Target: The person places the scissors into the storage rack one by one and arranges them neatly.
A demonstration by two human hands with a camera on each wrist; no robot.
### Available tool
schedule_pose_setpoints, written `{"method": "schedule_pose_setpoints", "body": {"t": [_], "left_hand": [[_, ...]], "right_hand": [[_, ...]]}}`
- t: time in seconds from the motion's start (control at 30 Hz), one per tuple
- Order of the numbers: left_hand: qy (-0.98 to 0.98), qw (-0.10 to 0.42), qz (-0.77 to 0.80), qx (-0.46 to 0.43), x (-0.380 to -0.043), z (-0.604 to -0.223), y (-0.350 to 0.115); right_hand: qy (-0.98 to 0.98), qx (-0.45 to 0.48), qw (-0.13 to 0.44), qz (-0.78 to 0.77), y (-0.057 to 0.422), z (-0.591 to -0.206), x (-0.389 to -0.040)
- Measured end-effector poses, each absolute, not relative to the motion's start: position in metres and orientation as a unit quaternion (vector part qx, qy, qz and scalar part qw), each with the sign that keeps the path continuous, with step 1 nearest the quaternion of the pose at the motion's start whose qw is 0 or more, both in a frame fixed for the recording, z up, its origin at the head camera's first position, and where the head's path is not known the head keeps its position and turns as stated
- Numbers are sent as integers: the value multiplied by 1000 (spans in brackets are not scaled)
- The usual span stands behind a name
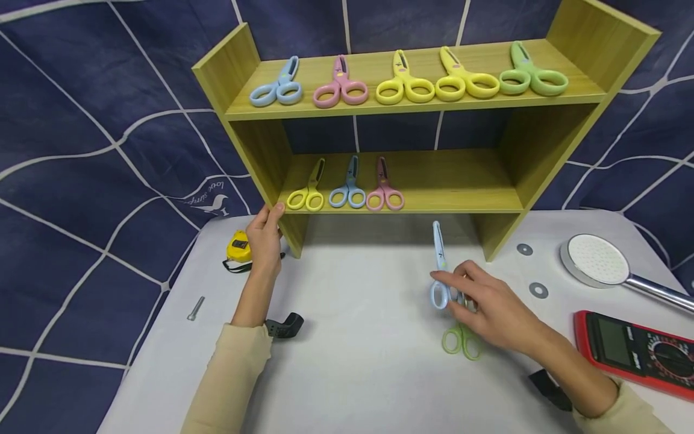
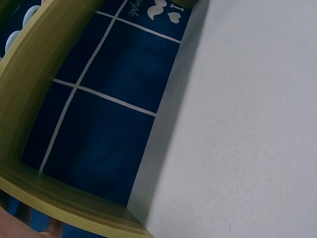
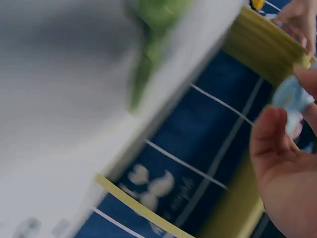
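Observation:
Light blue scissors [image 1: 440,253] point up toward the shelf, pinched at the handle loops by the thumb and fingers of my right hand [image 1: 488,307]. Below that hand, green scissors [image 1: 461,341] lie on the table, partly hidden by it. My left hand [image 1: 265,235] grips the wooden shelf [image 1: 412,210] at its lower left front corner. On the lower board are yellow scissors [image 1: 306,196], blue scissors [image 1: 347,191] and pink scissors [image 1: 385,193]. In the right wrist view, the light blue scissors [image 3: 290,96] are blurred and partly covered by fingers.
Several scissors line the top board, among them a green pair [image 1: 531,77]. A yellow tape measure [image 1: 238,246] and a bolt [image 1: 196,308] lie left. Right are two washers [image 1: 538,290], a shower head [image 1: 599,260] and a red multimeter [image 1: 640,349].

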State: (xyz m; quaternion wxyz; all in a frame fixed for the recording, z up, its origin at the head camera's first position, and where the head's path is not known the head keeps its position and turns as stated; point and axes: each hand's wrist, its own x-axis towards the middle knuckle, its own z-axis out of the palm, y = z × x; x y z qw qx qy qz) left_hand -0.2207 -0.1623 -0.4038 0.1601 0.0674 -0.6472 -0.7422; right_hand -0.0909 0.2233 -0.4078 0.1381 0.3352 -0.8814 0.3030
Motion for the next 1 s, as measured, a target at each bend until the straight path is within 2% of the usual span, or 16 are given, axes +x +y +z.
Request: {"method": "schedule_pose_setpoints", "body": {"t": [0.13, 0.33, 0.7, 1.0], "left_hand": [[-647, 161, -743, 64, -221, -404, -161], [-644, 167, -743, 66, -220, -405, -162], [-643, 182, -741, 68, -218, -407, -163], [-627, 177, -756, 56, -221, -405, -161]], "right_hand": [[-872, 336, 185, 303, 224, -382, -102], [-879, 316, 199, 297, 222, -362, -115], [-852, 253, 311, 336, 208, -350, -133], [-863, 202, 337, 317, 194, -355, -165]]}}
